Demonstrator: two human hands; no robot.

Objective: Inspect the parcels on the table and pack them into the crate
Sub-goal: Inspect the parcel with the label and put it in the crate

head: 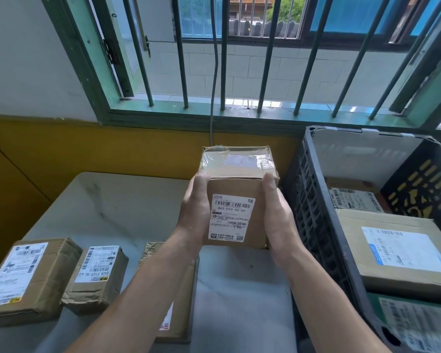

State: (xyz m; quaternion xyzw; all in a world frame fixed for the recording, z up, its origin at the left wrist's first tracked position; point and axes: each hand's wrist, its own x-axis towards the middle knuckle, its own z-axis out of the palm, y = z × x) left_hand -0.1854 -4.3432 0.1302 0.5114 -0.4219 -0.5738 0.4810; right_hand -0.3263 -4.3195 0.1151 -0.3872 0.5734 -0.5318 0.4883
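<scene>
1. Held parcel (236, 200): a brown cardboard box, raised clear of the worktop (117, 200) in front of the person. Its labelled face is turned toward the camera and its taped end faces up. Its long axis runs roughly upright, with the top tilted away.
2. Hands: the left hand (194, 215) clasps the box's left side and the right hand (278, 217) clasps its right side, thumbs lying along the front edges. Both hands grasp the box; the fingers behind it are hidden.
3. Governing relation: the crate (313, 200) stands to the right of the held parcel, its slatted wall just beside the right hand. The right hand is therefore the nearer one.
4. Crate contents: a large crated parcel (397, 250) lies label-up, with a smaller crated parcel (354, 197) beyond it. Free floor space cannot be confirmed. Judgement: the box must travel rightward, over the wall, and may have to rest on top of these.
5. Worktop: a left parcel (23, 278) and a middle parcel (97, 273) wait well apart from the crate. A third parcel (181, 301) lies partly hidden under the left forearm.
</scene>
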